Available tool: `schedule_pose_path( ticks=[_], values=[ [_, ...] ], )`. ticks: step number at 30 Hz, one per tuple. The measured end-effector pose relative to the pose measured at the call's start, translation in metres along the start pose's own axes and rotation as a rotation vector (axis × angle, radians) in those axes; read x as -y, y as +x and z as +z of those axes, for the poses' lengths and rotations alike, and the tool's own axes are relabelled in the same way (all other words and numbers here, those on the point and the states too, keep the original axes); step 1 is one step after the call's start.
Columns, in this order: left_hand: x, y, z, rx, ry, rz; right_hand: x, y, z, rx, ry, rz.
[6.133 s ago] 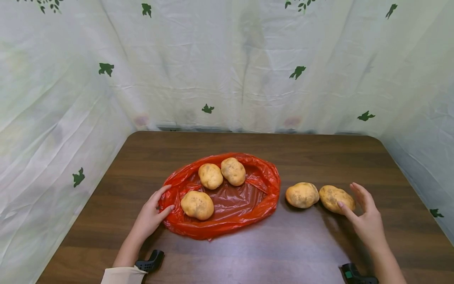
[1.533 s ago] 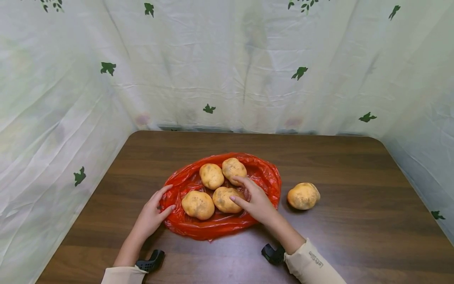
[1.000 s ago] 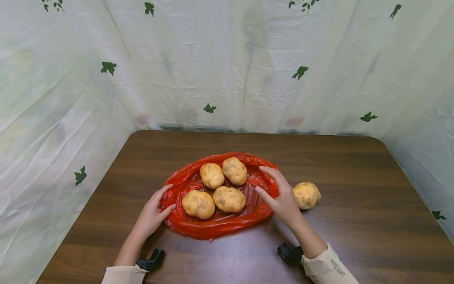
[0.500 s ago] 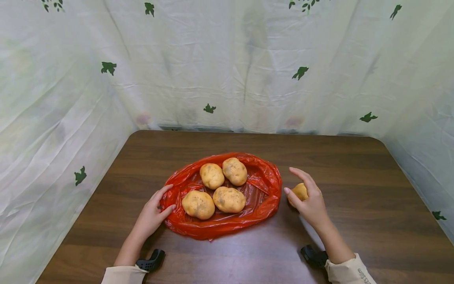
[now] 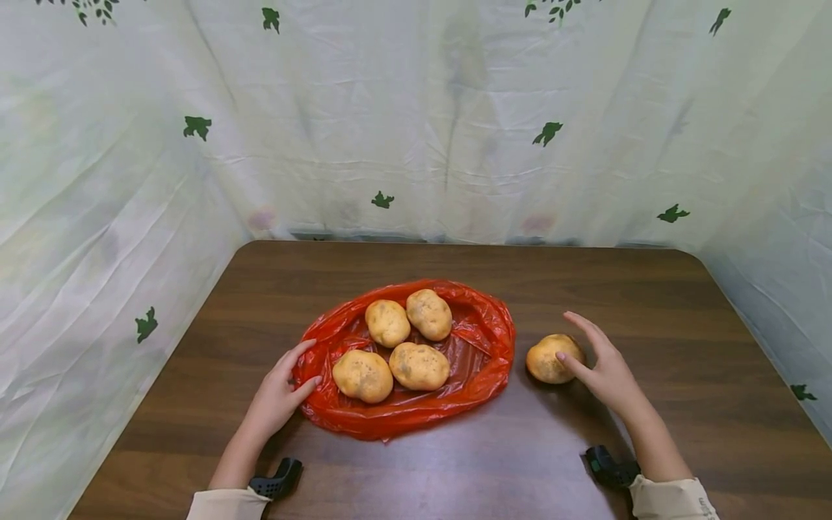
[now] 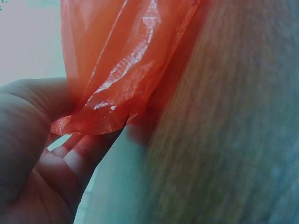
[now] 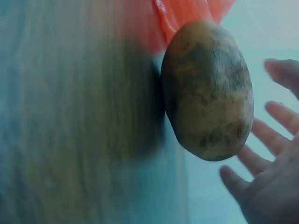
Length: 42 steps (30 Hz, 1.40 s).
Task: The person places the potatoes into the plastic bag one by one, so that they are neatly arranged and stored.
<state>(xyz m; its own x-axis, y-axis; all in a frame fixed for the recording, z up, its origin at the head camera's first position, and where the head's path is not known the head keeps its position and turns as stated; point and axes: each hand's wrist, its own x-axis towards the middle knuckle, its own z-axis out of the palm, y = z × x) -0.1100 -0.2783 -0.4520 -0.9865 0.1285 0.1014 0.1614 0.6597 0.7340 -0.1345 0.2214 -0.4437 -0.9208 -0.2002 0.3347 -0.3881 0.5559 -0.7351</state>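
A red plastic bag (image 5: 416, 414) lies spread on the table, its mouth rolled wide around several potatoes (image 5: 419, 366). My left hand (image 5: 276, 393) holds the bag's left edge; in the left wrist view its thumb and fingers pinch the thin red plastic (image 6: 117, 70). A single potato (image 5: 544, 359) rests on the table just right of the bag. Beside that potato is my right hand (image 5: 604, 372), fingers spread and thumb overlapping its right side. Seen from the right wrist, the potato (image 7: 208, 93) fills the middle, with spread fingers to its right.
The dark wooden table (image 5: 650, 289) has rounded far corners. A pale curtain (image 5: 416, 123) with green leaf prints hangs behind it and along both sides. Black wrist devices (image 5: 279, 479) are strapped to both arms, below beige cuffs.
A potato from the right now lies in the bag. My right hand has let it go and moved right, past the bag's rim, to the remaining loose potato. The left hand stays put.
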Motion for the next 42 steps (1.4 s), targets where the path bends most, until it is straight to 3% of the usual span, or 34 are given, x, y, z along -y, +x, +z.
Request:
schedule_pose_path(
  ticks=[8,15,24,30,42],
  values=[
    [0.001,0.0,0.001,-0.005,0.004,0.016,-0.007,-0.005,-0.005,0.151,0.087,0.117],
    [0.001,-0.001,0.001,-0.001,-0.001,0.006,-0.012,-0.006,-0.009,0.177,0.06,0.143],
    [0.0,0.0,0.0,0.001,-0.001,0.003,-0.015,-0.006,-0.009,0.059,0.111,0.097],
    [0.004,0.001,0.002,-0.01,0.012,0.016,-0.014,-0.004,-0.008,0.0,0.13,0.109],
    [0.002,0.001,0.001,-0.006,0.012,0.019,0.014,0.003,0.01,-0.21,0.21,0.081]
  ],
)
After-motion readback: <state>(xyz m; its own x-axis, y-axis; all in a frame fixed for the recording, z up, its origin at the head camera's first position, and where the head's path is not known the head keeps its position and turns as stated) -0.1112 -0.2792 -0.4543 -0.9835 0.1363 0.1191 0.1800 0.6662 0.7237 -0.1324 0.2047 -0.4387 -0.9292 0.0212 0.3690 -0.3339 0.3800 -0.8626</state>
